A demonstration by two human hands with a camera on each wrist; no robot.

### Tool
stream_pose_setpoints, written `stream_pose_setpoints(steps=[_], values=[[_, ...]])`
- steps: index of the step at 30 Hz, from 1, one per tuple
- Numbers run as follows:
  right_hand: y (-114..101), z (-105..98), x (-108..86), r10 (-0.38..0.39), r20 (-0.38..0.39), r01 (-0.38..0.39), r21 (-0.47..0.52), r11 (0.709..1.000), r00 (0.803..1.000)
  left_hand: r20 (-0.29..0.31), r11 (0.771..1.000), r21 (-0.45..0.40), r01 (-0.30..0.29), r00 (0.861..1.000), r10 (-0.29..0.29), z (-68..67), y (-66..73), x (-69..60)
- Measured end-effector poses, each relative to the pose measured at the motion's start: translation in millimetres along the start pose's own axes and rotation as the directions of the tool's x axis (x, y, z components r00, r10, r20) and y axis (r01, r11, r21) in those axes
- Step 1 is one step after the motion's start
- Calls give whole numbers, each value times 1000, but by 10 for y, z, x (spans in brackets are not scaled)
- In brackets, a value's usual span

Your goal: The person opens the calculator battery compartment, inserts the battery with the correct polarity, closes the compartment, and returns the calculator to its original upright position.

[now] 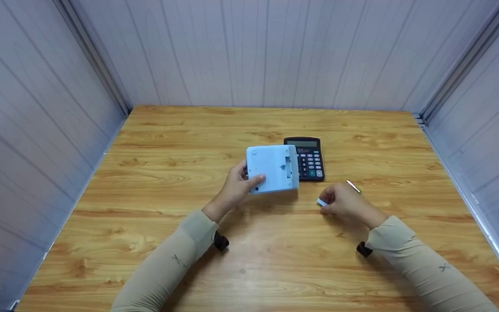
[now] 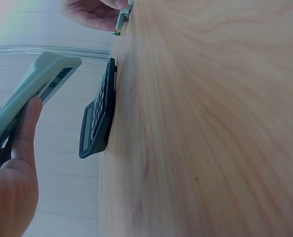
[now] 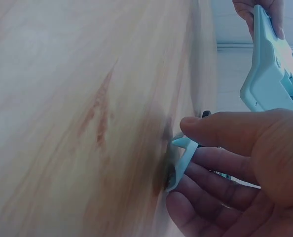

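My left hand (image 1: 234, 182) grips a light blue calculator (image 1: 271, 169) above the table, thumb across its back. That back faces up and shows an uncovered battery slot (image 1: 288, 167); the key side is hidden. My right hand (image 1: 347, 201) is low over the wood and holds a small light blue battery cover (image 3: 183, 160) between thumb and fingers. In the right wrist view the cover is at the tabletop, but whether it touches is unclear. Just beyond the right hand lies a slim shiny stick (image 1: 353, 186), perhaps a battery.
A black calculator (image 1: 312, 162) lies face up behind the blue one, which partly covers it. The wood-grain table (image 1: 167, 173) is bounded by pale panel walls (image 1: 241, 52) at the back and both sides.
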State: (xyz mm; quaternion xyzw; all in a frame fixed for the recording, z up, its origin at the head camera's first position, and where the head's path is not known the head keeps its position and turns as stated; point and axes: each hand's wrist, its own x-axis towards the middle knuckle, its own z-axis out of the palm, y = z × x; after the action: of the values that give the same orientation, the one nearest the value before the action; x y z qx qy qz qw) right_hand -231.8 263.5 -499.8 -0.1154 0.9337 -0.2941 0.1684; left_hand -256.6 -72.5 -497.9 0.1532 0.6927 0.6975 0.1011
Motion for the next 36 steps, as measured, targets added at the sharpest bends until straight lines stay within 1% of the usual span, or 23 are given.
stream_pose_setpoints(steps=[14,16,21,28,36], values=[[6,10,15,8,29,-8,27,1000,1000,-14,1000,5,17,1000,-17,-9,-6,3],[9,13,13,-7,22,7,26,1000,1000,-6,1000,-6,10,1000,-10,-11,-5,0],[17,-21,-2,-36,-23,36,15,999,999,8,1000,-24,2,1000,-2,-20,-12,-8],[35,-210,-14,6,-66,-4,40,999,998,-7,1000,-14,11,1000,-11,-24,-20,-13],[128,-401,-43,15,-165,-4,69,998,986,-17,1000,12,28,999,-28,-18,-28,2]])
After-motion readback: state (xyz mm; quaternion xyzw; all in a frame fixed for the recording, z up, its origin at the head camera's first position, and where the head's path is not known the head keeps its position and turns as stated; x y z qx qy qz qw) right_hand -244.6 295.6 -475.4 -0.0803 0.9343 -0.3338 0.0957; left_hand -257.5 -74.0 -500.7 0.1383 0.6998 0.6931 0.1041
